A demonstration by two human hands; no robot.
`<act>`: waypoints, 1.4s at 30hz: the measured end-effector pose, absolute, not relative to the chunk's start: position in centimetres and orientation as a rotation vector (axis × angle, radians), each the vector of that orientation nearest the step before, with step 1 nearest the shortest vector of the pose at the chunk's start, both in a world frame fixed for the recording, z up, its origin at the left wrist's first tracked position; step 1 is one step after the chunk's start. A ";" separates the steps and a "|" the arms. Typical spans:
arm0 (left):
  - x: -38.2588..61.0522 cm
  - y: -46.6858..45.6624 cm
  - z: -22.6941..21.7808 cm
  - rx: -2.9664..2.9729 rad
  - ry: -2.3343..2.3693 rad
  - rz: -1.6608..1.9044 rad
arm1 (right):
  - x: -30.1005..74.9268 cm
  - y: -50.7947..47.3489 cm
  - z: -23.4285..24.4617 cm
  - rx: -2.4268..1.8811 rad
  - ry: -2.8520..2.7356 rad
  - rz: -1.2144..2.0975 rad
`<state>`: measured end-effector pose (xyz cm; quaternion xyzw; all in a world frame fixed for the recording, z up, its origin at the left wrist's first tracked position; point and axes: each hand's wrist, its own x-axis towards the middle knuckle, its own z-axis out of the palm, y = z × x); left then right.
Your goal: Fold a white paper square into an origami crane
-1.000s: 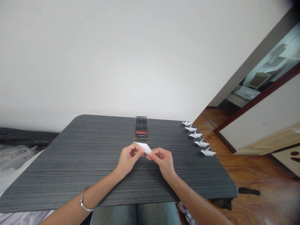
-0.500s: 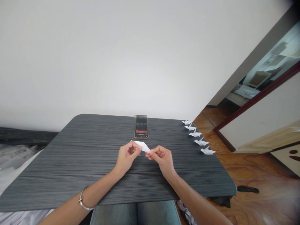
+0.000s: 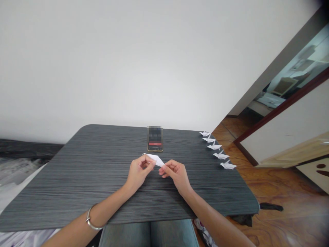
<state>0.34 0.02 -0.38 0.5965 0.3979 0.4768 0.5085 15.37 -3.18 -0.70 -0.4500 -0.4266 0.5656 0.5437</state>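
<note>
A small piece of folded white paper (image 3: 157, 159), long and pointed, is held up between my two hands above the table. My left hand (image 3: 138, 171) pinches its left and lower part between thumb and fingers. At the right tip, my right hand (image 3: 177, 174) grips the paper with thumb and forefinger, the other fingers curled beneath. My fingers hide parts of the folds. Just beyond the paper, a phone (image 3: 155, 140) with a dark, partly blurred screen is on the table.
Several folded white paper birds (image 3: 221, 156) stand in a row along the right edge of the dark wood-grained table (image 3: 84, 171). A white wall (image 3: 144, 68) rises behind it. Wooden floor (image 3: 269, 185) shows at the right, and whitish cloth or plastic (image 3: 17, 175) at the left.
Almost nothing differs. The fingers of my right hand have shifted very slightly at the paper's right tip; my left hand keeps its pinch.
</note>
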 end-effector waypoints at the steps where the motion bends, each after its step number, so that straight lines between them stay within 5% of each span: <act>1: 0.3 0.0 -0.4 1.446 0.963 1.149 | 15.4 -3.2 -0.8 -1.072 -1.000 1.353; 10: 0.2 0.1 -0.3 1.512 0.994 1.152 | 15.7 -3.0 -1.2 -1.023 -0.873 1.527; 42: 0.1 0.4 -0.5 1.428 1.010 1.150 | 15.6 -3.1 -1.1 -1.090 -1.033 1.336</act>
